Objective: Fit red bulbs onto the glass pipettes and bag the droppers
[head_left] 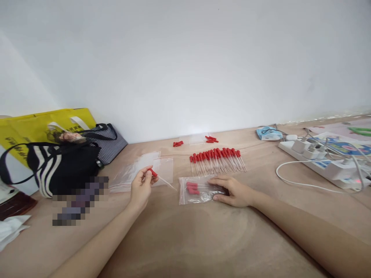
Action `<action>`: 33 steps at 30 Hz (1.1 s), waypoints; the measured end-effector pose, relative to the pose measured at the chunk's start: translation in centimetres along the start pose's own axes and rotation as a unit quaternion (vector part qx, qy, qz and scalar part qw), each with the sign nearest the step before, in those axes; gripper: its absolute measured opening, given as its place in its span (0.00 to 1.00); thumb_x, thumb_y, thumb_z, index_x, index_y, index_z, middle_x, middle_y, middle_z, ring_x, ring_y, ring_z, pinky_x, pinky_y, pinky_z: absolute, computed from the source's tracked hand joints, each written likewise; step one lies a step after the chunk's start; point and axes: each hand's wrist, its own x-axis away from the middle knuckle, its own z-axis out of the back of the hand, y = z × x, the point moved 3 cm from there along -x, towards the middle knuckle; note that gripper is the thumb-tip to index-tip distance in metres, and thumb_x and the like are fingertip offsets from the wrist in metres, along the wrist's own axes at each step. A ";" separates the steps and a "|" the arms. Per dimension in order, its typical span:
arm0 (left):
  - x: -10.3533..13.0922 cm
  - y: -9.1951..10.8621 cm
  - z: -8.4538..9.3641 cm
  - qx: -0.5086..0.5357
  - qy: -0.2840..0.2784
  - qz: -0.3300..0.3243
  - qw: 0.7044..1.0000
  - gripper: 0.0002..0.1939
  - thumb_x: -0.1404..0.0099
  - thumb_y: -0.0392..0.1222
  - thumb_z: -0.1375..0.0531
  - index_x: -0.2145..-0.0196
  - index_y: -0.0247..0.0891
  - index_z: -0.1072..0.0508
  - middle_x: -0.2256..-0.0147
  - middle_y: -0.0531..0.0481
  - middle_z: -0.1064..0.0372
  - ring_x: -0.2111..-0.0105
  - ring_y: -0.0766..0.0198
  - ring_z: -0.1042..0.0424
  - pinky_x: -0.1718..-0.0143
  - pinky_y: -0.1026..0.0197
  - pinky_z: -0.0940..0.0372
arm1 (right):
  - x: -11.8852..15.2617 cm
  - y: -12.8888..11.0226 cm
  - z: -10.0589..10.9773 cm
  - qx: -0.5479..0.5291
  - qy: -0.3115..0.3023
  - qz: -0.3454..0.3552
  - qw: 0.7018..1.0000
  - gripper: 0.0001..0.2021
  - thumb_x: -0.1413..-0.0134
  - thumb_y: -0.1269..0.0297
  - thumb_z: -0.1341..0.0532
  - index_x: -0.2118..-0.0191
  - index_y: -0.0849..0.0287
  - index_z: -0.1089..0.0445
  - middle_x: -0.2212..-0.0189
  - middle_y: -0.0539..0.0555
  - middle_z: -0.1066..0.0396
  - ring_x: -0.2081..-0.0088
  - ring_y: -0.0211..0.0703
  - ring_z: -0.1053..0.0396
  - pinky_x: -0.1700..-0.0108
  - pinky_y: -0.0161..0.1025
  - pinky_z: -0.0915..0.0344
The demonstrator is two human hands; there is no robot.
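The tan counter (185,243) fills the lower frame; clear flat bags (127,179) lie left of the middle; a long row of red-topped droppers (215,152), right of the middle, looks done; below it, the right hand (236,191) rests on a small bag (207,189), thumb and fingers apart; the left hand (142,187) pinches one dropper (153,172), its red top on; higher up, two piles of loose red tops (178,143) look not done.

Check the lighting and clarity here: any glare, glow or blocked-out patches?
Head view: glints on the clear bag by the right hand; same view: pale glow low on the wall; same view: coarse pixel blocks masking something beside the black bag.
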 end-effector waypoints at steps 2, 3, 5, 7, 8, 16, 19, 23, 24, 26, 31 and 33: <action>0.9 -0.5 0.1 0.004 -0.002 0.010 1.000 0.22 0.55 0.50 0.36 0.64 0.35 0.32 0.75 0.55 0.35 0.75 0.70 0.33 0.69 0.65 0.32 | 0.0 0.0 0.0 0.002 0.005 0.000 1.000 0.24 0.49 0.55 0.44 0.47 0.61 0.41 0.54 0.61 0.36 0.53 0.48 0.38 0.52 0.46 0.40; 1.2 -0.6 0.0 0.005 -0.007 0.013 1.000 0.23 0.55 0.50 0.36 0.64 0.34 0.32 0.75 0.55 0.35 0.74 0.70 0.33 0.69 0.65 0.32 | 0.1 0.1 0.0 0.003 0.005 0.001 1.000 0.24 0.49 0.55 0.44 0.47 0.61 0.41 0.53 0.61 0.36 0.53 0.48 0.38 0.52 0.46 0.40; 1.7 -0.8 -0.4 0.005 -0.020 0.017 1.000 0.23 0.56 0.51 0.36 0.64 0.34 0.32 0.74 0.55 0.35 0.74 0.69 0.33 0.68 0.63 0.32 | 0.1 0.1 -0.1 0.001 0.002 0.001 1.000 0.24 0.49 0.56 0.44 0.47 0.61 0.41 0.53 0.61 0.37 0.53 0.47 0.38 0.52 0.46 0.40; 2.1 -0.9 -0.8 0.000 -0.031 0.022 0.999 0.22 0.55 0.51 0.36 0.65 0.34 0.32 0.74 0.55 0.36 0.73 0.68 0.32 0.66 0.61 0.31 | 0.1 0.1 -0.1 -0.002 -0.001 0.002 1.000 0.24 0.48 0.56 0.44 0.47 0.61 0.41 0.52 0.61 0.37 0.53 0.47 0.38 0.51 0.46 0.40; 2.3 -0.9 -0.9 -0.005 -0.038 0.025 0.999 0.22 0.54 0.51 0.37 0.65 0.34 0.32 0.73 0.54 0.36 0.73 0.68 0.32 0.65 0.60 0.31 | 0.1 0.1 -0.1 -0.004 -0.001 0.003 1.000 0.24 0.48 0.56 0.44 0.47 0.60 0.41 0.52 0.61 0.37 0.52 0.47 0.38 0.51 0.46 0.40; 4.0 0.0 -1.2 -0.073 -0.206 0.089 0.972 0.18 0.52 0.48 0.36 0.66 0.34 0.30 0.70 0.47 0.29 0.69 0.61 0.29 0.61 0.55 0.33 | 0.1 0.0 0.0 -0.003 -0.001 -0.006 1.000 0.24 0.49 0.55 0.44 0.47 0.60 0.41 0.53 0.61 0.36 0.53 0.48 0.38 0.52 0.46 0.40; 4.4 0.2 -1.2 -0.149 -0.314 0.087 0.934 0.13 0.52 0.46 0.36 0.69 0.36 0.27 0.69 0.46 0.27 0.68 0.59 0.29 0.63 0.56 0.34 | 0.0 0.0 0.0 -0.008 0.003 -0.002 1.000 0.24 0.49 0.55 0.44 0.47 0.59 0.41 0.53 0.60 0.36 0.53 0.47 0.37 0.52 0.46 0.40; 4.3 0.1 -1.9 -0.191 -0.368 0.068 0.907 0.11 0.50 0.44 0.38 0.68 0.39 0.25 0.68 0.48 0.26 0.68 0.60 0.29 0.65 0.59 0.34 | 0.0 0.1 -0.1 -0.003 0.006 -0.002 1.000 0.24 0.49 0.55 0.44 0.47 0.60 0.41 0.52 0.61 0.37 0.52 0.48 0.38 0.51 0.46 0.40; 4.3 0.0 -2.3 -0.196 -0.382 0.072 0.900 0.11 0.51 0.43 0.38 0.68 0.39 0.24 0.68 0.48 0.26 0.69 0.60 0.29 0.66 0.59 0.35 | 0.1 0.1 -0.1 0.000 0.006 -0.003 1.000 0.24 0.49 0.55 0.44 0.47 0.60 0.41 0.52 0.61 0.37 0.52 0.48 0.38 0.51 0.46 0.41; 4.2 -0.1 -3.1 -0.203 -0.416 0.084 0.882 0.11 0.51 0.43 0.37 0.68 0.38 0.24 0.69 0.48 0.26 0.70 0.60 0.29 0.67 0.60 0.35 | 0.1 0.2 -0.2 0.005 0.003 -0.007 1.000 0.25 0.49 0.55 0.44 0.47 0.61 0.40 0.52 0.61 0.37 0.52 0.48 0.38 0.51 0.47 0.41; 4.2 0.0 -4.5 -0.210 -0.452 0.080 0.863 0.12 0.49 0.46 0.40 0.68 0.39 0.23 0.67 0.48 0.26 0.67 0.59 0.30 0.65 0.60 0.37 | 0.1 0.1 -0.1 0.000 0.008 -0.010 1.000 0.24 0.49 0.55 0.43 0.47 0.59 0.41 0.52 0.60 0.37 0.52 0.48 0.38 0.51 0.47 0.40; 4.3 -0.2 -4.6 -0.240 -0.439 0.061 0.864 0.11 0.49 0.46 0.40 0.71 0.38 0.24 0.72 0.50 0.27 0.73 0.63 0.31 0.71 0.64 0.38 | 0.0 0.0 -0.1 -0.002 0.006 -0.007 1.000 0.24 0.49 0.55 0.44 0.47 0.59 0.41 0.53 0.60 0.36 0.53 0.48 0.37 0.52 0.47 0.40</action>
